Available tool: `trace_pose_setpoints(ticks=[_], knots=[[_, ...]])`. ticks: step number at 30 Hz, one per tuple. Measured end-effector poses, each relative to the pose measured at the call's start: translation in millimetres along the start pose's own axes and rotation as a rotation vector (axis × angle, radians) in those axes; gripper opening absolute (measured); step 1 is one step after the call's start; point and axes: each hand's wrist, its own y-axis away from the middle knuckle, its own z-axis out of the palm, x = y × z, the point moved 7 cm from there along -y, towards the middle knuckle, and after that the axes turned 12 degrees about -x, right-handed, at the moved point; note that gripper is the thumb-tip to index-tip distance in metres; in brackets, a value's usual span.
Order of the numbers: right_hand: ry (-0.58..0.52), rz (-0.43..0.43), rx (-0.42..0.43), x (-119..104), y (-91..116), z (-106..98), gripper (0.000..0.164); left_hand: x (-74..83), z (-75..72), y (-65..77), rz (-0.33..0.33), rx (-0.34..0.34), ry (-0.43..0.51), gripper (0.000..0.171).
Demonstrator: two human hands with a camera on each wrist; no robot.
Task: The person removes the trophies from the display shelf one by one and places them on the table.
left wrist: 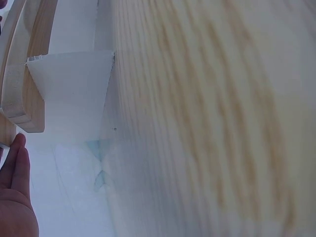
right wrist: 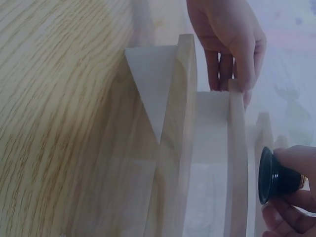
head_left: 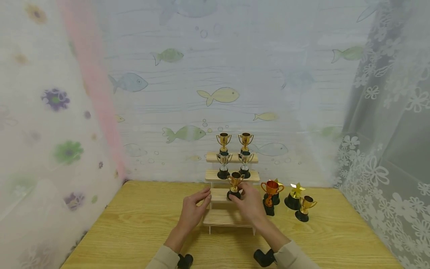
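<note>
A small bronze-coloured trophy cup is in my right hand, which pinches it by the black base. The cup is over the second step from the front of a four-step wooden display stand. My left hand is at that step's left end, its fingers fairly straight and the fingertips right at the wood. Two silver trophies stand on the step behind, and two gold trophies are on the top step.
Right of the stand, on the wood-grain table, are a red-orange trophy, a gold star trophy and a gold cup. Another star trophy is partly hidden behind the red-orange one. A fish-patterned curtain hangs behind the table.
</note>
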Motion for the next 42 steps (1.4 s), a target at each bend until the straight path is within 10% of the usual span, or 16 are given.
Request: trace_pose_setpoints(ticks=[42], knots=[[0.038, -0.008, 0.049, 37.3, 28.7, -41.6, 0.032, -0.8, 0.0, 0.2, 0.009, 0.000, -0.012, 0.028]])
